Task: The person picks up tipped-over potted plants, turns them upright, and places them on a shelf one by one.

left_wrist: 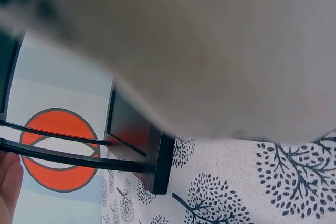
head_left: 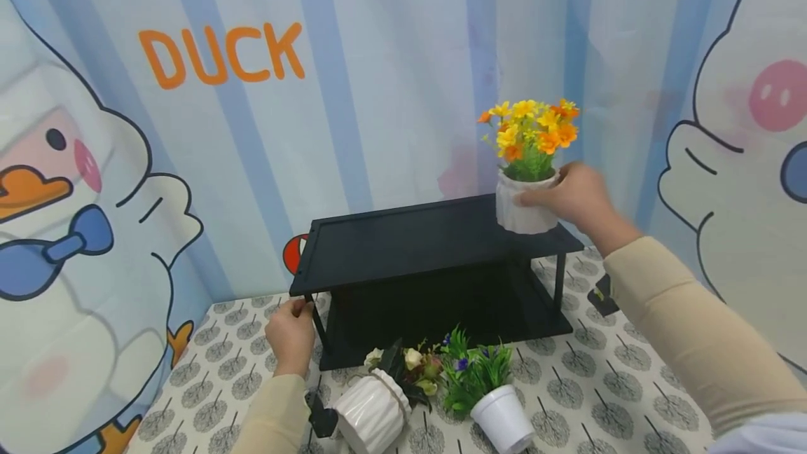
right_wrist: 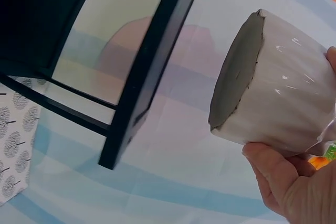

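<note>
My right hand [head_left: 580, 202] grips a white ribbed flowerpot [head_left: 526, 210] holding yellow and orange artificial flowers [head_left: 536, 128]. It is above the right end of a black two-tier shelf [head_left: 403, 240]. In the right wrist view the underside of the pot [right_wrist: 239, 72] shows, apart from the shelf's top board [right_wrist: 152, 61]. At the shelf's left front corner my left hand [head_left: 291, 338] has its curled fingers at the thin black leg [head_left: 319, 324], just under the top board. In the left wrist view only its fingertips [left_wrist: 9, 184] show beside that leg, while a blurred sleeve covers the upper part.
In front of the shelf, a white ribbed pot [head_left: 372, 415] with cream flowers lies tipped over. Beside it a smooth white pot [head_left: 502, 419] with green leaves and purple flowers also lies tilted. A tree-print cloth [head_left: 605, 384] covers the table; a duck-print curtain [head_left: 403, 90] hangs behind.
</note>
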Available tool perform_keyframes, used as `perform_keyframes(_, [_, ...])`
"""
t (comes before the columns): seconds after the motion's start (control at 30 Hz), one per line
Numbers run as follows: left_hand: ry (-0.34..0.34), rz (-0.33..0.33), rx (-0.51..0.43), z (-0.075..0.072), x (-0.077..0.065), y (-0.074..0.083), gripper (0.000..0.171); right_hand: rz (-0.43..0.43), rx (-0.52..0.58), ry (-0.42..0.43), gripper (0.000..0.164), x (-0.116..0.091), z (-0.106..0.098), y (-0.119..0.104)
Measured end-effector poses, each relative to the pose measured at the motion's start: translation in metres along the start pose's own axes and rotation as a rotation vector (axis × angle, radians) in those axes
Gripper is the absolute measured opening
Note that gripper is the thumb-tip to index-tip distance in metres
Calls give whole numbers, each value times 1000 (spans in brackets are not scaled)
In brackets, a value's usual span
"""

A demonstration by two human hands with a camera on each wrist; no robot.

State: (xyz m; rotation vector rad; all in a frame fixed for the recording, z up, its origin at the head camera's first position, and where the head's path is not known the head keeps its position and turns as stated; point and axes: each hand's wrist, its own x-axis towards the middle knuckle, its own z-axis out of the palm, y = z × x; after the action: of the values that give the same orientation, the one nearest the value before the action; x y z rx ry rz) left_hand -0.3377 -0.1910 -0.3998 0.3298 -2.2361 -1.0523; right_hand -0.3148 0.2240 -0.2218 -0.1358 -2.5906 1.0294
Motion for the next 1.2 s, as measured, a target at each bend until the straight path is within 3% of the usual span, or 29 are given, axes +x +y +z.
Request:
perform_keyframes(0.37, [17,32,-29,6,-2,0,18,22,30,-7,82,10,20,20])
perform_keyframes(0.83, [29,56,-31,14,1,-3,17,18,19,4,71,19,33,32])
perform_keyframes(1.2, [35,52,-38,13,5,0,17,29,26,-2,75,25,39,35])
